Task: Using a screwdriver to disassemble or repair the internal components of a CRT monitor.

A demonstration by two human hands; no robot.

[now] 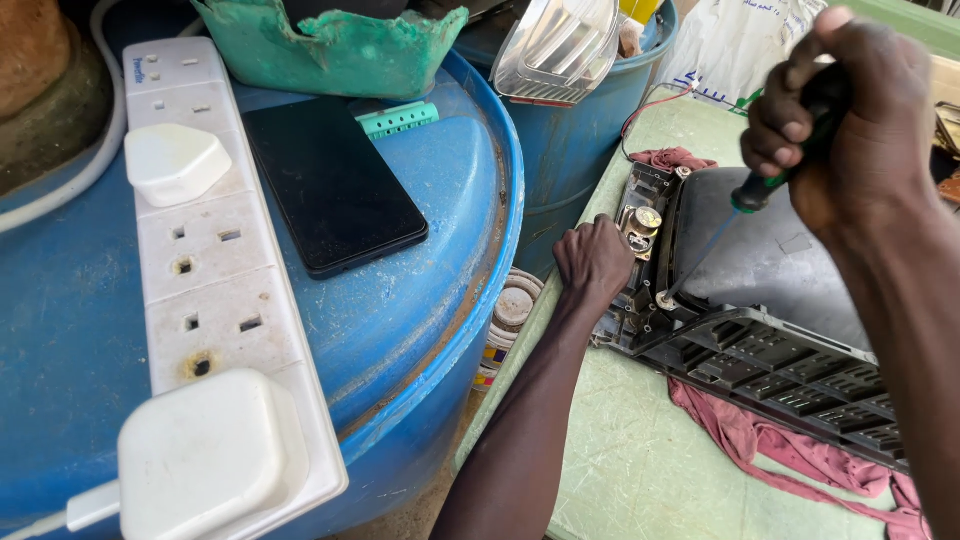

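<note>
Your right hand (850, 120) is fisted tight around the green-and-black handle of a screwdriver (745, 195), no gap in the fingers. The shaft runs down toward 7 o'clock from that fist, tip landing on a screw point (665, 299) at the edge of the opened TV chassis (640, 260). Long axis of the tool: upper right to lower left, steeply tilted. Your left hand (593, 258) is the nearer one to the tip, sitting just beside it at 10 o'clock, curled shut and pressed against the chassis edge. The dark grey rear casing (770, 260) lies at 3 o'clock of the tip, on a red cloth (780, 450) over the green table (620, 460). The blue drum (440, 250) sits well apart at 9 o'clock.
</note>
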